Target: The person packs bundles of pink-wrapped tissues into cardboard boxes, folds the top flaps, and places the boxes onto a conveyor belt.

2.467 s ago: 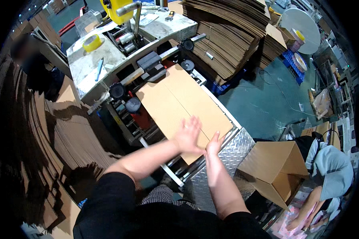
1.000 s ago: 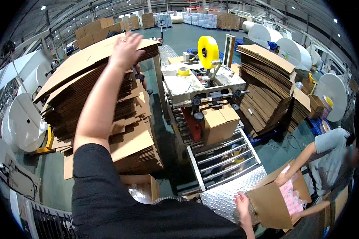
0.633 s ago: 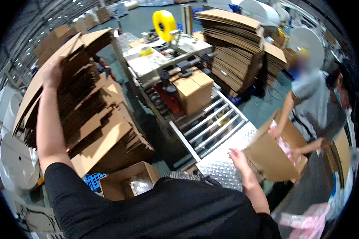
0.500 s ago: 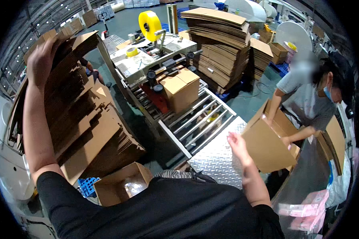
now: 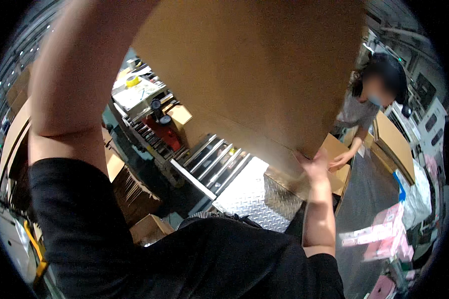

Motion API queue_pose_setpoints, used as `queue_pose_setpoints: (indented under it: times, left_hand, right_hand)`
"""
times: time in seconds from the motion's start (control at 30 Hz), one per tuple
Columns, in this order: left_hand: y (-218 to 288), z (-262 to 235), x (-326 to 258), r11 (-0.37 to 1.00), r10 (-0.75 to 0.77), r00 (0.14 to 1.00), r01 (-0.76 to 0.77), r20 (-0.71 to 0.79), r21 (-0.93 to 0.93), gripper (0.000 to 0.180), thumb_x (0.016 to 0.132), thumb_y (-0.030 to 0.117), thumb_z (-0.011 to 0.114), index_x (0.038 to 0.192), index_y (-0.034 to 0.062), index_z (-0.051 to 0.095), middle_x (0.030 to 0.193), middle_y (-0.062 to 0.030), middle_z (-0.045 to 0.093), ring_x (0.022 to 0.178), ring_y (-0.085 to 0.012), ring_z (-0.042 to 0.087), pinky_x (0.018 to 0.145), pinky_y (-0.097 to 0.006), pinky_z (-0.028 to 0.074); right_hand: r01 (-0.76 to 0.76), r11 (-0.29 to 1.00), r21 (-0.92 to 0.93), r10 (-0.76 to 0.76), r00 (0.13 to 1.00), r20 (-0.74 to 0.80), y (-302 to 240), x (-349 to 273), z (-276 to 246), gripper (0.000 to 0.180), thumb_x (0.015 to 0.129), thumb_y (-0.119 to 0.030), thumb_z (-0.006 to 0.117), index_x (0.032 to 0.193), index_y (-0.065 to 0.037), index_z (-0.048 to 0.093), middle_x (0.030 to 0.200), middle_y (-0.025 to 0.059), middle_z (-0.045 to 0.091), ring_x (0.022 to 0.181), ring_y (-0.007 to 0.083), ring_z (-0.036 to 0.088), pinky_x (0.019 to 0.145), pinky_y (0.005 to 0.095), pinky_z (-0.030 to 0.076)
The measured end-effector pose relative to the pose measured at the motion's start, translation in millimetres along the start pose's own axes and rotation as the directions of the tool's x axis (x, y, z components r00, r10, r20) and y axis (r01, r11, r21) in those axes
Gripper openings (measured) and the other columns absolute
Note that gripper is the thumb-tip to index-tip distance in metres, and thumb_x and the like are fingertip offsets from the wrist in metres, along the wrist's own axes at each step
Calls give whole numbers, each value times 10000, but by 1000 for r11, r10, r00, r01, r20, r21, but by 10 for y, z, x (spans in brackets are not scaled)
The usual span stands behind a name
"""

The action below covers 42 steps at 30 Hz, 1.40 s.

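My left arm rises past the top edge of the view, so I cannot tell how my left hand is set. Left of the roller conveyor (image 5: 219, 162), stacks of flattened cartons (image 5: 15, 134) lean in brown layers, their cut edges ribbed. Beyond the conveyor's far end stands the grey tape machine (image 5: 139, 94), with a sealed small box (image 5: 180, 115) just beside it on the steel rollers.

Above the conveyor hangs the flattened cardboard carton (image 5: 249, 65) I'm carrying — a broad, matt brown sheet filling the upper middle. I judge it light but floppy, stiff along the flutes and ready to fold at the scored creases, so the edges and corners are where to hold it. My right hand (image 5: 315, 165) is closed round its lower right corner, fingers curled under the edge, over the embossed diamond-plate shelf (image 5: 257, 197) at the conveyor's near end.

Right of the conveyor, a co-worker's hand (image 5: 340, 160) rests on an open carton (image 5: 336, 164) — pink packets (image 5: 379, 234) lie nearer.
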<state>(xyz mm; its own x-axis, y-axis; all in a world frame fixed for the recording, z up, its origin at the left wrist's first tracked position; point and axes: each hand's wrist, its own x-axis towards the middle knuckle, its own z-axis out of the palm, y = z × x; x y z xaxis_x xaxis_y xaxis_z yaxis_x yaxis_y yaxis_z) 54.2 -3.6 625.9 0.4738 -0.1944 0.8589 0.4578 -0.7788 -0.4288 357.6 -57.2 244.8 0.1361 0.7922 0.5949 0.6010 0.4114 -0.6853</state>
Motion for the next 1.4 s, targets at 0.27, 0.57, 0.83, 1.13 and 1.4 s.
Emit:
queue_pose_setpoints:
  times: [0.27, 0.57, 0.83, 1.13, 1.4]
  left_hand:
    - [-370, 1998, -2669, 560, -522, 728, 685, 444, -465, 402, 973, 401, 513, 862, 17, 476, 767, -188, 509, 721, -332, 506, 692, -392, 447]
    - [-1521, 2391, -4391, -11, -783, 270, 894, 560, -448, 418, 1017, 451, 423, 1019, 59, 569, 851, -3, 561, 806, -114, 501, 766, -289, 434]
    - [-2116, 1973, -4617, 309, -832, 400, 910, 385, -276, 284, 918, 290, 643, 987, 15, 621, 918, -76, 623, 882, -182, 566, 817, -344, 447]
    - [497, 1977, -3837, 886, 52, 387, 407, 921, -221, 544, 877, 589, 520, 776, 66, 631, 757, -134, 643, 753, -328, 648, 714, -441, 508]
    - [423, 1865, -3702, 797, 205, 51, 571, 977, -197, 673, 858, 616, 534, 1107, -5, 471, 1100, -223, 553, 1089, -372, 554, 948, -445, 435]
  right_hand:
    - [-332, 815, -475, 455, 874, 172, 160, -1559, -608, 345, 740, -71, 702, 1080, -38, 649, 895, 177, 695, 851, 314, 691, 767, 375, 531]
    - [-209, 778, -593, 408, 886, 223, -94, -397, 742, 246, 817, -238, 690, 922, -60, 556, 727, 202, 624, 702, 405, 619, 610, 481, 476]
    - [-18, 798, -602, 256, 915, 311, -78, -151, 1167, 277, 839, -268, 664, 1021, -82, 568, 722, 163, 636, 705, 354, 632, 602, 459, 491]
    - [-41, 591, -805, 495, 807, 322, 145, -1071, -236, 406, 688, -221, 766, 1034, -135, 573, 825, 103, 660, 837, 317, 647, 717, 428, 507]
    - [141, 470, -871, -76, 990, 119, -171, -2112, -57, 568, 681, -210, 761, 1226, -186, 603, 1351, 8, 559, 1299, 263, 399, 1005, 426, 322]
